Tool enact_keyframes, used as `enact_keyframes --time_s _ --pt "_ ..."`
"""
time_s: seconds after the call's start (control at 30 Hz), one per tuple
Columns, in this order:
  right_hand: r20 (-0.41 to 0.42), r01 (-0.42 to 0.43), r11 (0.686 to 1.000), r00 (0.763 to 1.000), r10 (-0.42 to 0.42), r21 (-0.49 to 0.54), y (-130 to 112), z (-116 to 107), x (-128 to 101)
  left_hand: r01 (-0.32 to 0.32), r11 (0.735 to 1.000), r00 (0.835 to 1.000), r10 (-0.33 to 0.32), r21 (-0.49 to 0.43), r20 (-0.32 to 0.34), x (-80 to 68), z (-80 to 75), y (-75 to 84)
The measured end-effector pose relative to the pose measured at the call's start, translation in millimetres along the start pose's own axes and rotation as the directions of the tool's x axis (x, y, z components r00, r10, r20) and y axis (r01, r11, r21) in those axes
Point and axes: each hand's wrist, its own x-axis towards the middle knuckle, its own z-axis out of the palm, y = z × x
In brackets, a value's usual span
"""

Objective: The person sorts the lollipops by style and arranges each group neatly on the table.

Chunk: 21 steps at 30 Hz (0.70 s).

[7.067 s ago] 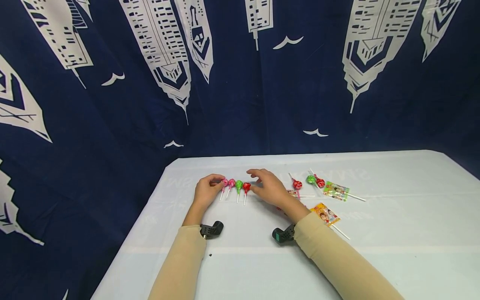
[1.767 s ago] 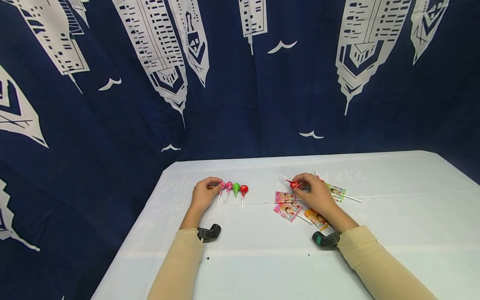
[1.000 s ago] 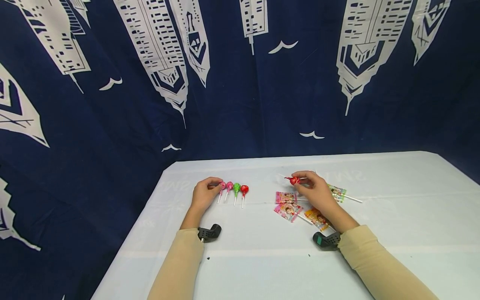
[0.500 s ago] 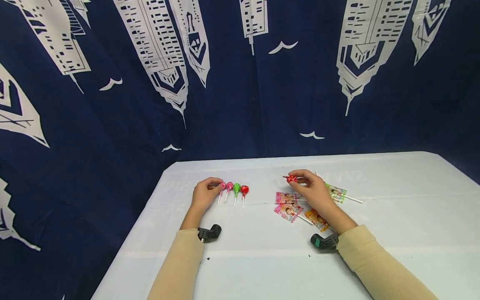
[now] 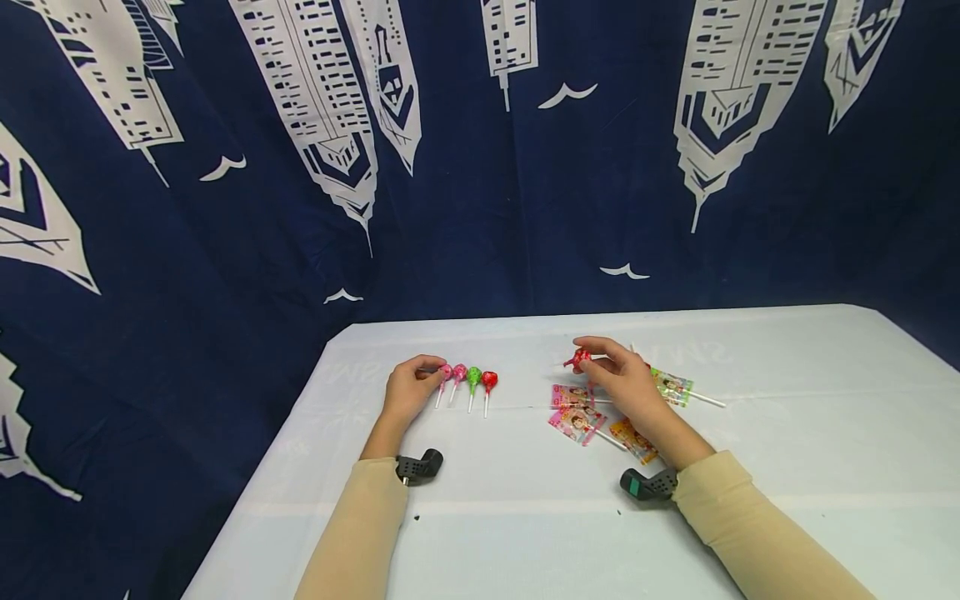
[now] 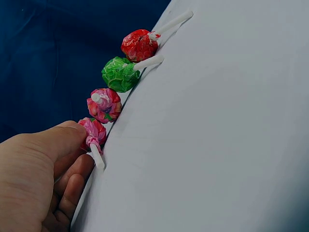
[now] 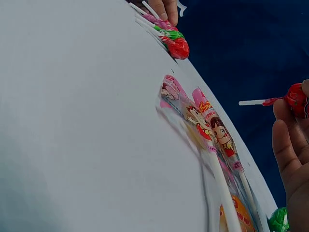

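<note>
- We see the right hand pinching a red round lollipop by its head, now lifted off the white table; a moment ago it lay lower among the flat wrapped lollipops just beneath the palm.
- The left hand, fingers curled, still touches the pink lollipop ending a row of four lollipops.
- We judge the red one is bound for that row.

The right hand covers part of the lollies behind it; in the right wrist view a green lolly is cut off by the edge.
</note>
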Motion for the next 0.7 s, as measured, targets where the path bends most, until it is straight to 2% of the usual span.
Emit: enact_keyframes --time_s 0.13,0.27,0.7 --pt "-0.001 0.020 0.999 1.000 -0.020 0.042 1.8 0.4 1.1 0.005 1.000 1.000 -0.005 0.000 0.003 -0.3 0.0 0.1" --pt "0.005 -0.022 0.997 1.000 0.022 0.070 1.3 1.0 0.6 0.007 1.000 1.000 -0.007 -0.002 0.008 -0.9 -0.6 0.2" --pt "0.029 -0.033 0.998 0.999 0.032 0.046 -3.1 7.8 -1.2 0.005 1.000 1.000 -0.005 0.015 -0.002 -2.6 -1.2 2.4"
